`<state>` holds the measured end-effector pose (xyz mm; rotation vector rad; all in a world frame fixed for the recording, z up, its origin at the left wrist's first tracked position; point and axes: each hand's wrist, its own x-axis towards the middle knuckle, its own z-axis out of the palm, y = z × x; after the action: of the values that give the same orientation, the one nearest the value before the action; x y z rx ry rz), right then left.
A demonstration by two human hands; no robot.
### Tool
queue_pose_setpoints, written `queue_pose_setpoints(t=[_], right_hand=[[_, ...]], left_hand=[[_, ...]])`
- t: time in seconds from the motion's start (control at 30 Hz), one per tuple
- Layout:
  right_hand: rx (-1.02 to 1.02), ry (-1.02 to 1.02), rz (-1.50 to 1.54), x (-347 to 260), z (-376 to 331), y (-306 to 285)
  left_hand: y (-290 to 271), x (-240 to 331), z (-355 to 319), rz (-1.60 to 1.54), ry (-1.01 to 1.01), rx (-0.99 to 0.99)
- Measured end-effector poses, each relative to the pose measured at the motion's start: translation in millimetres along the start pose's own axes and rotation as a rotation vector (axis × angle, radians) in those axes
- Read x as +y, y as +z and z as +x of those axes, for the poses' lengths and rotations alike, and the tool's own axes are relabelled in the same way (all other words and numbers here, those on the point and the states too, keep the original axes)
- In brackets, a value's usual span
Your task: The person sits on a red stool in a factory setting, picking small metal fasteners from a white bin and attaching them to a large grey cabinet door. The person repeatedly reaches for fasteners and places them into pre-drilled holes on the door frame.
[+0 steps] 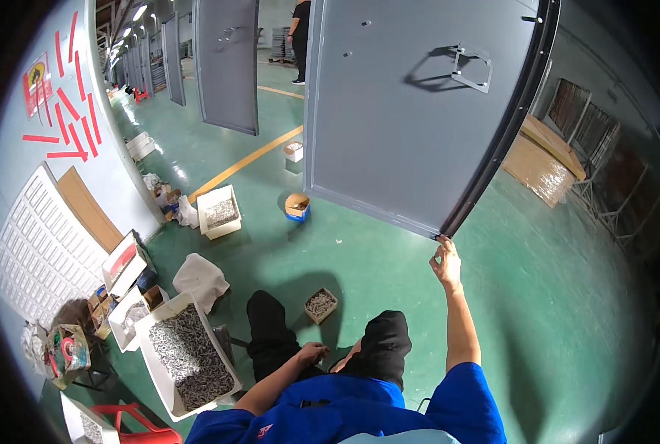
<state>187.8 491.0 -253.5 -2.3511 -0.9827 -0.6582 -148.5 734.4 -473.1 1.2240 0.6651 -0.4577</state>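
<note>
A grey metal door panel [396,111] hangs upright ahead of me, with a black strip [492,159] along its right edge. Where that strip meets the panel's lower right corner, my right hand [446,265] reaches up with thumb and fingers pinched. Its fingertips touch the corner; anything small between them does not show. My left hand [313,353] rests low over my lap between my knees, fingers curled in. What it holds, if anything, is hidden. On the floor just beyond my knees sits a small box of metal parts [320,305].
At my left, a large white bin [152,348] is full of small metal pieces, beside a red stool [134,422]. Farther off are another white bin [234,222] and a small blue box [298,207]. More panels [230,66] hang behind; wrapped boards [540,166] lean at right.
</note>
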Motion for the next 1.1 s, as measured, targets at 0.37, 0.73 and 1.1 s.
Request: queue_pose_setpoints(t=[0.37,0.73,1.1], right_hand=[[0.074,0.062,-0.077,2,-16,0],[0.175,0.163,-0.115,-1,-48,-15],[0.098,0.224,-0.250,-36,-78,-53]], left_hand=[[-3,-3,5,0.014,0.040,-0.016],[3,2,-3,-0.044,0.027,-0.030],[4,4,0,-0.061,0.003,0.006]])
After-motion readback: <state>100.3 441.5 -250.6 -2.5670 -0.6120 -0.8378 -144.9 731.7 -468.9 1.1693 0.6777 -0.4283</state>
